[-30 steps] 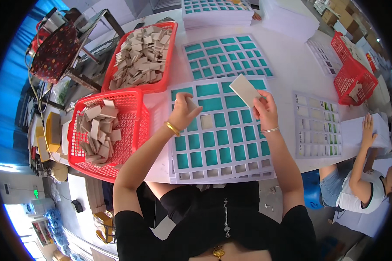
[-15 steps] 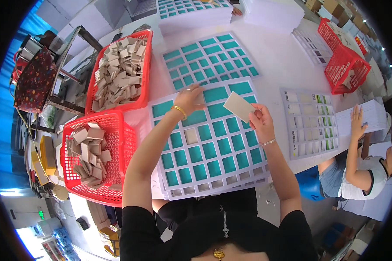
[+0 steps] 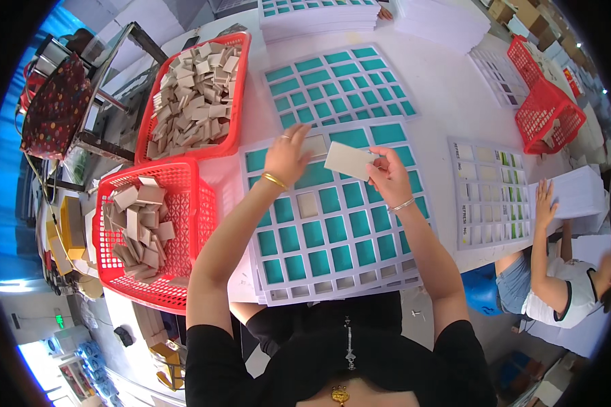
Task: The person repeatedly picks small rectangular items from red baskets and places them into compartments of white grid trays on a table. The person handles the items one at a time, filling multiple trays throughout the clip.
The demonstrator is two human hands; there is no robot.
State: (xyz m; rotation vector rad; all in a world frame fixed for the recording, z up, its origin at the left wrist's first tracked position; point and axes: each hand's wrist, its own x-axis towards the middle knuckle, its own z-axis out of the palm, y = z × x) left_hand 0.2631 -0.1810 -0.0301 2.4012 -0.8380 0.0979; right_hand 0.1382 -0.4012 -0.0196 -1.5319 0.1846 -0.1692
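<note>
In front of me lies a white grid board with teal-backed windows, on top of similar boards. My right hand pinches a pale rectangular tile by its right end, tilted above the board's upper part. Over the upper left windows is my left hand, fingers stretched out and holding nothing I can see. Just right of those fingers, a pale tile fills a top-row window; the fingertips are close to it, but contact is unclear. Another small pale tile sits in a window lower down.
Two red baskets of pale tiles, one farther and one nearer, stand at left. A second teal grid board lies beyond mine. At right are a filled board, a red basket and a co-worker's hand.
My right hand has moved left with its tile, toward my left hand. My left hand has shifted left, and a pale tile now shows in the top-row window beside it. The view has shifted slightly.
</note>
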